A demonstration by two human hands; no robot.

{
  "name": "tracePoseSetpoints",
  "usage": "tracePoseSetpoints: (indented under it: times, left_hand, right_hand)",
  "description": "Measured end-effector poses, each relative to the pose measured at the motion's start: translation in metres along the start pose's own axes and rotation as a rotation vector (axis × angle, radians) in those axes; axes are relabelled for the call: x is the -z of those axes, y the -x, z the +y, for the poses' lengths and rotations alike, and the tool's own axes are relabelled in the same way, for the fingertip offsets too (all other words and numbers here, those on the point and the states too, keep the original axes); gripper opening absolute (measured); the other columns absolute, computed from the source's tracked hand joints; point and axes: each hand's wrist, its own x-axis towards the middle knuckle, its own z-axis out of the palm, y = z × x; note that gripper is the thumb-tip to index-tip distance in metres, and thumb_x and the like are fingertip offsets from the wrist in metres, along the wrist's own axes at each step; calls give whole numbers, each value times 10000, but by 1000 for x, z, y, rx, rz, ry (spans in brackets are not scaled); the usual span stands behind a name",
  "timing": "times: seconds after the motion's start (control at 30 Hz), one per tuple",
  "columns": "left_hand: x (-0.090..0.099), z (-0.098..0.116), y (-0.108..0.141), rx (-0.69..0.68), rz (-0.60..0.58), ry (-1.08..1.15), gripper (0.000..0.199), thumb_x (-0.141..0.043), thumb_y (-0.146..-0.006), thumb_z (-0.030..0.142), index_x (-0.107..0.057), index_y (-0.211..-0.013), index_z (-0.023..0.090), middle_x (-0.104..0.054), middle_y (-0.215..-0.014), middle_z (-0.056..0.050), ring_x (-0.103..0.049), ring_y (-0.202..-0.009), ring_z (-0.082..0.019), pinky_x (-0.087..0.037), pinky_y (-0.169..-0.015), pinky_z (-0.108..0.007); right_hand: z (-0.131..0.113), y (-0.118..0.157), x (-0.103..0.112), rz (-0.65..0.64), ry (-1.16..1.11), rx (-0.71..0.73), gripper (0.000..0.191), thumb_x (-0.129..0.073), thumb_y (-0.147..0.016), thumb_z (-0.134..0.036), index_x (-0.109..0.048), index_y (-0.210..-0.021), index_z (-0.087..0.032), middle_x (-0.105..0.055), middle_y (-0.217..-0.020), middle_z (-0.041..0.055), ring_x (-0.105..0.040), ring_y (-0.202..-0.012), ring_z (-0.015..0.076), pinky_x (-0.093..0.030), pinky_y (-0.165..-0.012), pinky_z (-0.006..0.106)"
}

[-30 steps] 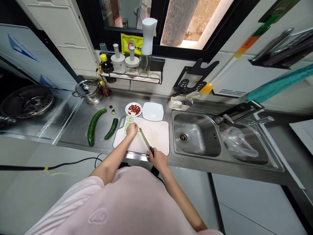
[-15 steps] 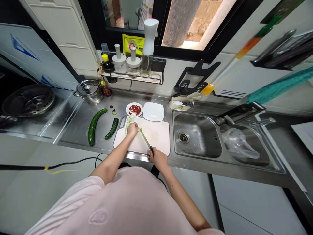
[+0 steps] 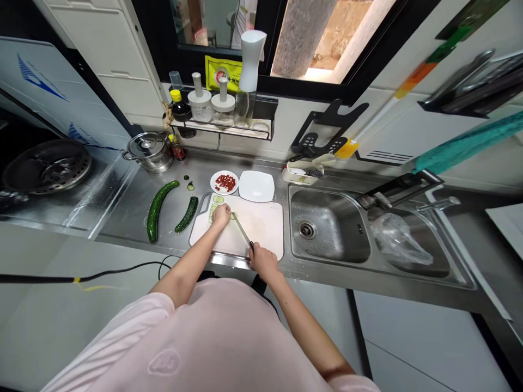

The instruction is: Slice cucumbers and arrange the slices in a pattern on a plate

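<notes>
My right hand (image 3: 263, 260) grips the black handle of a kitchen knife (image 3: 243, 233), its blade slanting up and left across the white cutting board (image 3: 267, 223). At the blade's tip is a pale green cucumber slice (image 3: 233, 216). My left hand (image 3: 222, 216) is closed over the board's left half, fingertips pinched at that slice's edge. Several cut cucumber slices (image 3: 217, 200) lie behind and left of this hand, partly covered by it. Left of the board rest a shorter piece of cucumber (image 3: 187, 214) and a long whole cucumber (image 3: 158, 209), with small cut ends (image 3: 190, 186) behind them.
Behind the board stand a plate of chopped red pieces (image 3: 224, 191) and a white square plate (image 3: 256, 186). The sink (image 3: 330, 223) adjoins on the right. A lidded pot (image 3: 149, 152) stands at the back left, a pan (image 3: 47, 166) farther left. A seasoning shelf (image 3: 223, 128) hangs above.
My right hand and the knife handle have shifted very slightly up and left. My left hand stays almost in place at the slice. Nothing else has visibly moved.
</notes>
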Motion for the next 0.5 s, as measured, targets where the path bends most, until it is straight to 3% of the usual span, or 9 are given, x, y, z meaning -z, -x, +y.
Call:
tracePoseSetpoints:
  times: [0.5]
  left_hand:
    - [4,2,3,-3,10,2,131,-563,-793,282,-627,-904,257,-638,-987,-42,-586,-903,-177,-412,-742,-261]
  right_hand:
    - [0,0,7,-38,-27,-4,299,-314,-951,-356,-490,-1098,-164,-668,-951,130,-637,-914,230,-404,-746,307]
